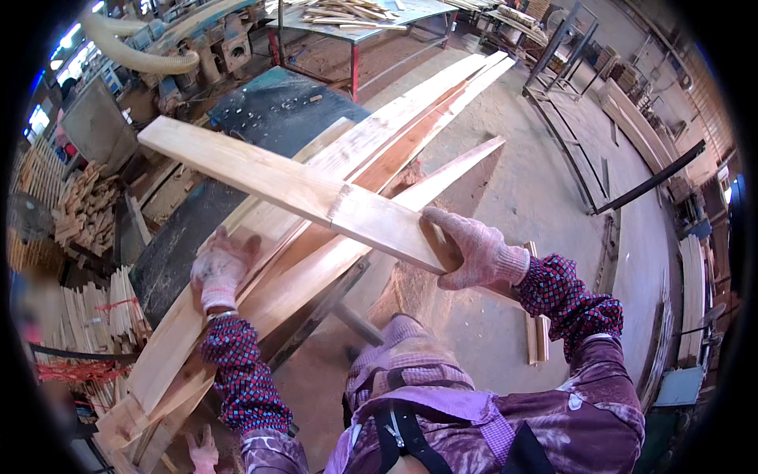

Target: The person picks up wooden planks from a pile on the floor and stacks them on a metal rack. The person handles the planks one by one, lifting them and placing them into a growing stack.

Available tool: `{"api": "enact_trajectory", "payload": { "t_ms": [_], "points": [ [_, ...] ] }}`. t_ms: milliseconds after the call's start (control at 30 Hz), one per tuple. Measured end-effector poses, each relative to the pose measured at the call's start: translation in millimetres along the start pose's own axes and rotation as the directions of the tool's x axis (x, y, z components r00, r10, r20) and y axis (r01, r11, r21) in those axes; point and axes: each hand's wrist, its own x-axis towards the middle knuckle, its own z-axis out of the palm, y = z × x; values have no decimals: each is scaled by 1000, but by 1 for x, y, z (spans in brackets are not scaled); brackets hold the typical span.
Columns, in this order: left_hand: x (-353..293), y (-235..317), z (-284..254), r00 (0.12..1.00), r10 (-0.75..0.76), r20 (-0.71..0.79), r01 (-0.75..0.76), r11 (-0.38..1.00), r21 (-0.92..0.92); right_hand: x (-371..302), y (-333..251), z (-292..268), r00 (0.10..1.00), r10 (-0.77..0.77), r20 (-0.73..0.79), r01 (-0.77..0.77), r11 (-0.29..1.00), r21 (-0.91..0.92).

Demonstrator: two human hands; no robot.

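My right hand (478,249), in a pale pink knit glove, is closed around the near right end of a wooden plank (260,178). The plank slants up to the left above a stack of long boards, and a jagged joint line crosses its middle. My left hand (224,268), gloved alike, lies on the long pale boards (332,170) at their left side, its thumb apart from the fingers. Among these boards shows a redder board (395,154). The boards run from the lower left to the far upper right.
Below the boards is a dark table (272,110). Beyond it stands a red-legged table (355,31) with wood strips. A metal frame (564,134) stands on the right, scrap wood (95,205) on the left. Another person's gloved hand (203,452) shows at the lower left.
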Motion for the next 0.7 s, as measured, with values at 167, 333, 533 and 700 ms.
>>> {"api": "enact_trajectory", "payload": {
  "t_ms": [167, 333, 533, 700],
  "points": [
    [-17, -8, 35, 992, 92, -81, -91, 996, 9, 24, 58, -30, 994, 33, -100, -20, 992, 122],
    [-52, 0, 51, 978, 41, -204, -31, 998, 51, 70, 152, -73, 991, 24, -133, 10, 967, 254],
    [-68, 8, 77, 929, -38, -369, 149, 949, 277, 137, 261, -125, 993, 39, -109, -10, 967, 254],
    [-81, 85, 96, 917, -178, -356, 262, 944, 201, 216, 312, -163, 995, -49, -88, 55, 996, 71]
  ]
}}
